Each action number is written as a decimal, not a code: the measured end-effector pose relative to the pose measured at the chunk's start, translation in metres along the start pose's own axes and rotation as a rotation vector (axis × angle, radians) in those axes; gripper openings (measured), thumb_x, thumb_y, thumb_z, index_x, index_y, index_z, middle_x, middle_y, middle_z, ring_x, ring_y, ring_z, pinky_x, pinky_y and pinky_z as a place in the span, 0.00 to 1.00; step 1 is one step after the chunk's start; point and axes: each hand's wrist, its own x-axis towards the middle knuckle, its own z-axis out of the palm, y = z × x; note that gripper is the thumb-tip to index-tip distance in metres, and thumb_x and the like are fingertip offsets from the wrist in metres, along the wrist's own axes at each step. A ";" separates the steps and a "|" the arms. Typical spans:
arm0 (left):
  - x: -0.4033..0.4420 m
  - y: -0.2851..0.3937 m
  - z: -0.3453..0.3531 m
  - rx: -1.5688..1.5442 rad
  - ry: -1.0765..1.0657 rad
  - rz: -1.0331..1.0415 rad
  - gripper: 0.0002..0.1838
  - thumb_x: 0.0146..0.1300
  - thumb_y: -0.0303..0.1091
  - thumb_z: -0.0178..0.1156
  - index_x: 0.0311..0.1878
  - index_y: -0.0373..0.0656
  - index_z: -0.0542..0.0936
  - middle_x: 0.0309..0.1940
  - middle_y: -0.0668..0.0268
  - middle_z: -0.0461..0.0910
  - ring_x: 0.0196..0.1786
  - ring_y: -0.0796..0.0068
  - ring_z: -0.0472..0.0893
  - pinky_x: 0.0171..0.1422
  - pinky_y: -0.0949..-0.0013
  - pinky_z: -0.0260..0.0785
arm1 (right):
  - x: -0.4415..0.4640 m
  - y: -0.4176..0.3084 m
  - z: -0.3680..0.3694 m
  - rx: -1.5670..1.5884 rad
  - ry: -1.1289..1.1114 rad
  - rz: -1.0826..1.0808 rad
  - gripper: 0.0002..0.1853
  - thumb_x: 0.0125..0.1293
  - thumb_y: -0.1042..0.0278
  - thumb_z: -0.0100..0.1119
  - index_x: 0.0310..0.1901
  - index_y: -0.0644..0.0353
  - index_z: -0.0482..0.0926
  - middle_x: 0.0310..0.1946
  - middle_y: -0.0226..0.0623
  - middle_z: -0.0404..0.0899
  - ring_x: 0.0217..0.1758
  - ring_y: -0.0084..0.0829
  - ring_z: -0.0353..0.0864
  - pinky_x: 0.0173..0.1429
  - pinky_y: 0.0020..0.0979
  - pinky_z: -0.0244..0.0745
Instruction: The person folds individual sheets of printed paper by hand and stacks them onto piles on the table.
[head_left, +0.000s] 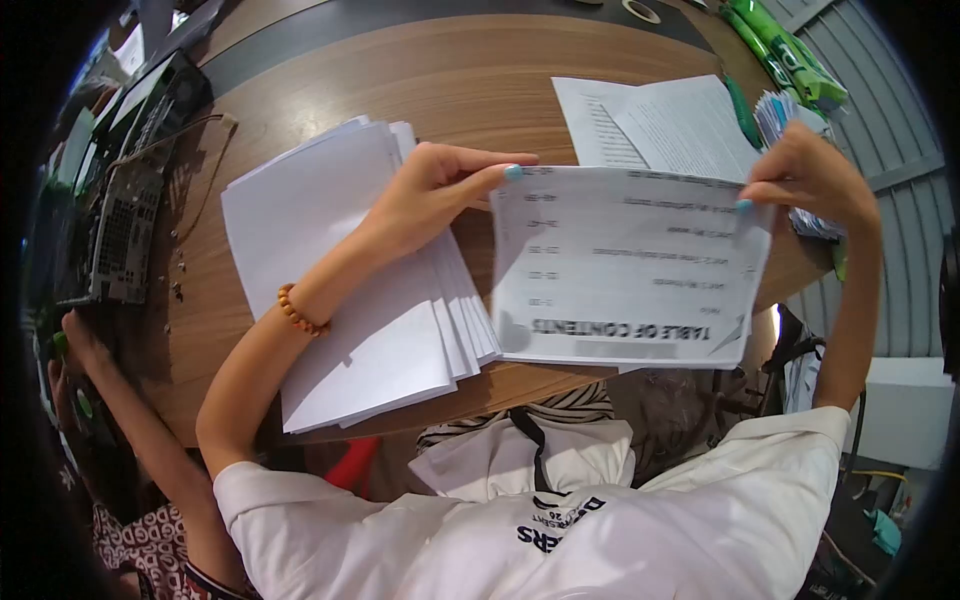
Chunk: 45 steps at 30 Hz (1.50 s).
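A stack of printed sheets, its top page headed "TABLE OF CONTENTS" and upside down in view, stands tilted over the table's front edge. My left hand pinches its far left corner between thumb and fingers. At the far right corner, my right hand grips the same sheets. Beneath my left forearm lies a spread pile of blank-looking white paper, its edges fanned to the right. Behind the held sheets, more printed pages rest on the table; their text is too small to read.
An opened computer case with a cable stands at the table's left edge. Green packages and a bundle of papers are at the right. A tape roll sits at the back. Another person's arm reaches in lower left.
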 end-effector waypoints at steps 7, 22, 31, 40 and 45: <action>0.000 0.014 -0.006 -0.319 0.150 0.021 0.23 0.68 0.45 0.46 0.54 0.34 0.73 0.45 0.54 0.79 0.51 0.67 0.78 0.54 0.68 0.70 | -0.050 0.035 -0.050 0.309 0.304 0.019 0.17 0.66 0.60 0.53 0.25 0.63 0.77 0.13 0.34 0.75 0.11 0.17 0.74 0.10 0.12 0.66; -0.063 0.101 -0.157 -0.013 1.394 0.675 0.19 0.67 0.38 0.38 0.49 0.37 0.75 0.46 0.61 0.78 0.47 0.71 0.76 0.52 0.69 0.63 | 0.074 -0.156 0.117 1.530 -0.006 -0.039 0.17 0.68 0.63 0.49 0.38 0.74 0.74 0.26 0.49 0.80 0.24 0.31 0.83 0.25 0.22 0.77; -0.039 0.045 -0.010 0.807 0.053 0.019 0.05 0.54 0.26 0.59 0.34 0.36 0.78 0.27 0.62 0.78 0.29 0.73 0.76 0.35 0.71 0.68 | 0.061 -0.152 0.114 1.451 -0.297 0.079 0.17 0.68 0.63 0.47 0.39 0.74 0.72 0.33 0.51 0.80 0.26 0.31 0.83 0.24 0.21 0.76; -0.042 0.048 -0.020 0.660 0.021 -0.055 0.07 0.58 0.28 0.57 0.33 0.33 0.77 0.26 0.60 0.78 0.28 0.73 0.76 0.37 0.72 0.70 | 0.052 0.001 0.150 -0.569 0.818 0.314 0.25 0.63 0.55 0.53 0.53 0.69 0.70 0.52 0.55 0.72 0.57 0.46 0.72 0.60 0.44 0.63; -0.035 0.066 -0.026 0.615 -0.042 -0.141 0.05 0.57 0.27 0.58 0.34 0.35 0.79 0.27 0.62 0.79 0.28 0.75 0.76 0.35 0.73 0.69 | 0.046 0.013 0.145 -0.377 0.659 0.268 0.28 0.61 0.53 0.54 0.55 0.67 0.69 0.57 0.52 0.68 0.60 0.46 0.68 0.63 0.46 0.59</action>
